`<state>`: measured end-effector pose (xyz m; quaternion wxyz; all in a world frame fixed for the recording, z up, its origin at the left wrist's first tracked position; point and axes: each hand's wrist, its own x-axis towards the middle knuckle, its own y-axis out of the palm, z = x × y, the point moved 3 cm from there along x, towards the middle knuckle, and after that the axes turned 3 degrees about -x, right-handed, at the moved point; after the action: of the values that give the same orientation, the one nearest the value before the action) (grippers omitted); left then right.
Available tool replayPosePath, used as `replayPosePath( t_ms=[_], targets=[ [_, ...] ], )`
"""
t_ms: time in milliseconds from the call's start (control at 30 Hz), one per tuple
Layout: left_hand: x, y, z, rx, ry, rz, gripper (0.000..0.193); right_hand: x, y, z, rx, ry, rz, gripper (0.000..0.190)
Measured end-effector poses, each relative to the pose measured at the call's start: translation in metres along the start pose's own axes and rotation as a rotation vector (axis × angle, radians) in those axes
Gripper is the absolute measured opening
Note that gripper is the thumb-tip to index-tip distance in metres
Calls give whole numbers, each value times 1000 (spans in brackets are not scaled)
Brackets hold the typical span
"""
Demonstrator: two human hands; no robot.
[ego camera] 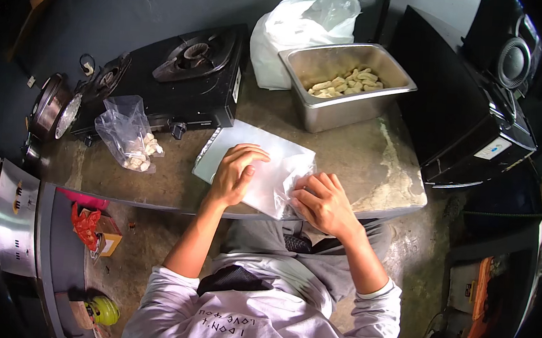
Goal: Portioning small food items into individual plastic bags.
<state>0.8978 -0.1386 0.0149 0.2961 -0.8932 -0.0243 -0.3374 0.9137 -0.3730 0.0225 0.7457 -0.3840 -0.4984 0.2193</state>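
Observation:
A stack of clear plastic bags [265,142] lies flat on the worn counter before me, its near corner at the counter's edge. My left hand [238,174] is over the left part of the stack, fingers curved and thumb apart, holding nothing. At the right side, the fingers of my right hand [323,203] pinch the crumpled edge of the top plastic bag [289,182]; its fingertips are partly hidden. Left of the stack, a clear bag [126,121] holds several pale food pieces [141,153]. Beyond the stack stands a steel food pan [345,113] with pale, finger-shaped pieces [345,84] inside.
A black gas stove [196,93] occupies the back left, with a metal pot [52,102] at its far end. Behind the pan is a white plastic bag [299,29]. A black speaker cabinet [455,102] borders the right. The counter's front edge [155,206] runs close to my lap.

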Motion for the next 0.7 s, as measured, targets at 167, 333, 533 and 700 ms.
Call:
replayPosePath(
  t_ms=[167, 333, 533, 700],
  targets=[
    [0, -4, 4, -70, -110, 1, 58, 21, -6, 2, -52, -150, 154, 39],
    [9, -8, 6, -167, -190, 95, 27, 42, -5, -33, 44, -135, 297, 40],
    [31, -19, 10, -129, -259, 161, 14, 91, -6, -39, 124, -350, 461, 17],
    [39, -11, 30, -184, -249, 224, 13, 98, 2, -31, 191, -447, 623, 19]
  ],
)
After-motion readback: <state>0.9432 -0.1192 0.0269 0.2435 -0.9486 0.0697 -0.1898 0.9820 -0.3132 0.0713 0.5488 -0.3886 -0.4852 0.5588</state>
